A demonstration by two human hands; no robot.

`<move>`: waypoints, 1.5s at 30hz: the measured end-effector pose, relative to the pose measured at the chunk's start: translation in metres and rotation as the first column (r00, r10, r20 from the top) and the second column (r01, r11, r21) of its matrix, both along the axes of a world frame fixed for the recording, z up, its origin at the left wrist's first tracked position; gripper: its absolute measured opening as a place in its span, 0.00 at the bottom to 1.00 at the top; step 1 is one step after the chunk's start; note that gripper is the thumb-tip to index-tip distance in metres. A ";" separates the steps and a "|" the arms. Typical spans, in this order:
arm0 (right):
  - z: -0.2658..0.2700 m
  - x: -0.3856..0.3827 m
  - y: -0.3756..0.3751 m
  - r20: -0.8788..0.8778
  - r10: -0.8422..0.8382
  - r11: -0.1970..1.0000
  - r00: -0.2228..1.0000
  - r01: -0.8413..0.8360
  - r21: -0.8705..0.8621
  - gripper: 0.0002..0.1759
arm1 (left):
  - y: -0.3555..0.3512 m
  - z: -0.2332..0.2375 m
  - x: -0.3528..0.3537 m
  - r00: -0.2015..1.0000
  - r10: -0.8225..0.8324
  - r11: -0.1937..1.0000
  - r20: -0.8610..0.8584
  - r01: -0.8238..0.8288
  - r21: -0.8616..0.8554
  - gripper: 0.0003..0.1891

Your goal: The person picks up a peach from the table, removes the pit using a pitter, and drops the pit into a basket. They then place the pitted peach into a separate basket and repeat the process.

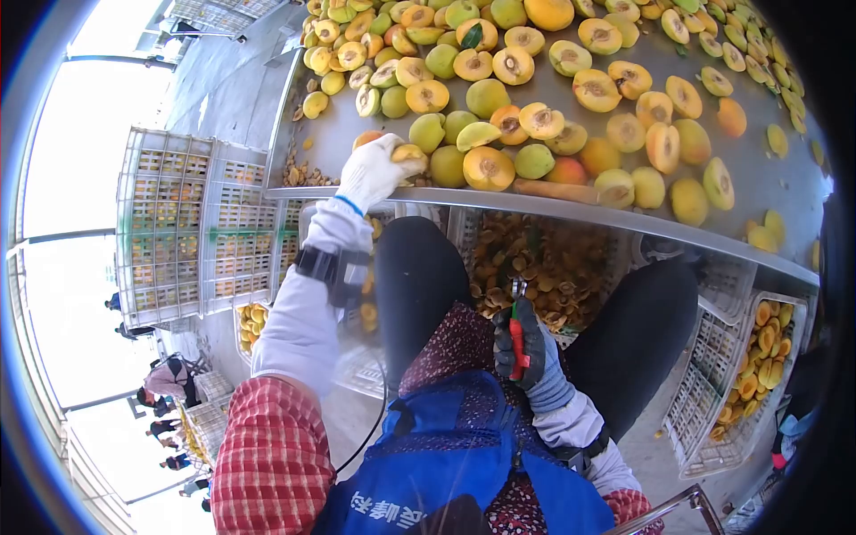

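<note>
My left hand (379,169), in a white glove, is at the near left edge of the metal table (321,160). Its fingers are closed on a yellow peach half (408,152), and an orange peach (366,139) shows just behind the knuckles. Over my lap, my right hand (528,343) wears a dark glove and grips red-handled pliers (517,337), the small metal head pointing up toward the table. Halved and whole peaches (489,168) lie heaped along the table's near edge, many with the pit still in the cut face.
Below the table edge, between my knees, a crate holds brown and yellow scraps (535,267). A white crate of peach halves (758,366) stands at right. Stacked crates behind a wire cage (205,223) stand at left, with people farther off. Pit debris (303,174) lies in the table corner.
</note>
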State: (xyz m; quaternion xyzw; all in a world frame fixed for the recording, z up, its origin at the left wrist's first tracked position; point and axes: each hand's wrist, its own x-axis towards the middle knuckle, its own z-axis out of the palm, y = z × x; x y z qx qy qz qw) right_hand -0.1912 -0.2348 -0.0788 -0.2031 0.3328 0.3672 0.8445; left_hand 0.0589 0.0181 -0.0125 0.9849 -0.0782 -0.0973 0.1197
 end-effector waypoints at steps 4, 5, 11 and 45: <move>0.010 0.007 0.003 0.250 -0.074 0.949 0.965 0.145 -0.279 0.22 | -0.044 0.048 -0.063 0.964 0.247 0.768 -0.099 -0.257 -0.587 0.16; 0.005 0.006 0.009 0.366 -0.115 0.928 0.924 0.231 -0.292 0.19 | -0.067 0.067 -0.088 0.890 0.294 0.612 -0.348 -0.455 -0.647 0.16; 0.040 0.020 0.004 0.766 0.067 0.712 0.639 0.507 -0.485 0.19 | -0.114 0.028 -0.190 0.945 0.141 0.490 -0.294 -0.325 -0.809 0.19; 0.059 -0.033 -0.007 0.741 0.525 0.635 0.418 0.387 -0.668 0.19 | -0.139 0.048 -0.228 0.846 0.260 0.310 -0.465 -0.529 -0.790 0.19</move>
